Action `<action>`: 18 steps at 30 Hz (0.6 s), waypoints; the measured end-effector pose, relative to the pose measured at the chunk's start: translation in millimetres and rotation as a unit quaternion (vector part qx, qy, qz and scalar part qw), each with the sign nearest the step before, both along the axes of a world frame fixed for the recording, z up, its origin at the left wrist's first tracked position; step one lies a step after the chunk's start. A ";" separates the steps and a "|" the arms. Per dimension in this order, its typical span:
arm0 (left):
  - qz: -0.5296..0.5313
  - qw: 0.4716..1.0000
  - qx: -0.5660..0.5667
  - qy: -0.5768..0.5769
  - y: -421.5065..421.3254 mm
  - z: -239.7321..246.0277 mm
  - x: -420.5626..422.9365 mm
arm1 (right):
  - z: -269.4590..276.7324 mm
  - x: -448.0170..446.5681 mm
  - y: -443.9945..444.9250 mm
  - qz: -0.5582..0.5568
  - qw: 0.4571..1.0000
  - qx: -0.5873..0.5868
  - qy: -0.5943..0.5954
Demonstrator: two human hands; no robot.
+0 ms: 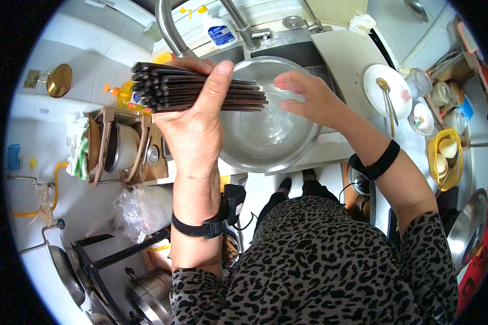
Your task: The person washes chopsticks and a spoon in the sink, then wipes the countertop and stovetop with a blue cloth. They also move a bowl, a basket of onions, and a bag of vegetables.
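Note:
A thick bundle of dark chopsticks [179, 88] lies across the grip of my left hand [197, 109], its thicker ends to the left and thinner ends to the right. The bundle is raised over the left side of a large metal basin [244, 150], which rests over the sink. Water seems to lie in the basin's bottom. My right hand [309, 95] holds nothing; its fingers are apart and bent toward the chopstick tips, above the basin's right part. A gap shows between that hand and the bundle.
Behind the basin stand the faucet [168, 28] and a white spray bottle [219, 32]. To the right are a white plate [372, 91] with spoons, a small bowl [422, 113] and a yellow basket [433, 162] of eggs. A rack [105, 142] with a pot stands left.

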State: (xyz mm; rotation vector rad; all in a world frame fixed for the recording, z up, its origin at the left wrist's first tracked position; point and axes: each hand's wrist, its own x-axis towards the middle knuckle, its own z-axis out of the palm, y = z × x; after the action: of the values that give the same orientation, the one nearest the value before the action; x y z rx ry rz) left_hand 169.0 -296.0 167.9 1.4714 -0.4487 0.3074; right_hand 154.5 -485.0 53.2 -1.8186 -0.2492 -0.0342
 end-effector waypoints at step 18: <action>-0.147 0.982 -0.116 0.014 56.6 -27.0 8.5 | 7.5 -49.8 33.9 -0.118 0.956 0.268 0.013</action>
State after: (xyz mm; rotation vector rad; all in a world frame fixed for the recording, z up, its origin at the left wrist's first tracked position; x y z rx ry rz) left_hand 177.5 -239.4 140.9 1.1621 -0.5794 0.0981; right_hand 104.7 -451.0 60.7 -1.2959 0.0036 -0.2261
